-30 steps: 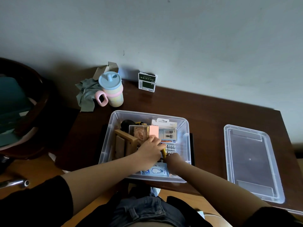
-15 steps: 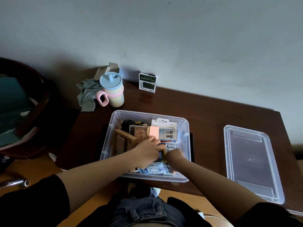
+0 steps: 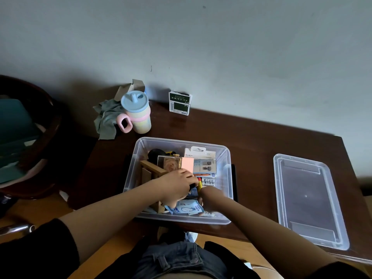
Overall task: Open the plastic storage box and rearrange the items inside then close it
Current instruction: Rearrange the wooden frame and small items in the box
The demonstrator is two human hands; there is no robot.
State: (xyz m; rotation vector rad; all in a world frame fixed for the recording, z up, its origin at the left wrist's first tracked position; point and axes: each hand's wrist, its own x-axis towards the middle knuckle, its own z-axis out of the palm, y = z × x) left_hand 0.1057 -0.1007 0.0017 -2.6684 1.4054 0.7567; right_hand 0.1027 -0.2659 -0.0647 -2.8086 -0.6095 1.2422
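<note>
The clear plastic storage box (image 3: 181,141) stands open in the middle of the brown table. Its clear lid (image 3: 308,200) lies flat on the table to the right. Both my hands are inside the box. My left hand (image 3: 177,186) is curled over a small dark item (image 3: 192,185) near the box's centre. My right hand (image 3: 210,198) reaches down at the front right, its fingertips hidden against a blue and white packet (image 3: 187,209). Also in the box are a wooden piece (image 3: 151,170), a clear case with a pink card (image 3: 187,163) and a white package (image 3: 201,154).
A pastel cup with a blue lid and pink handle (image 3: 136,112) stands at the table's back left beside a grey cloth (image 3: 105,119). A small green and white carton (image 3: 179,103) stands against the wall. A dark round chair (image 3: 30,137) is at left.
My left hand has shifted slightly toward me over the items. My right hand has moved a little within the front of the box. The box and lid have stayed put.
</note>
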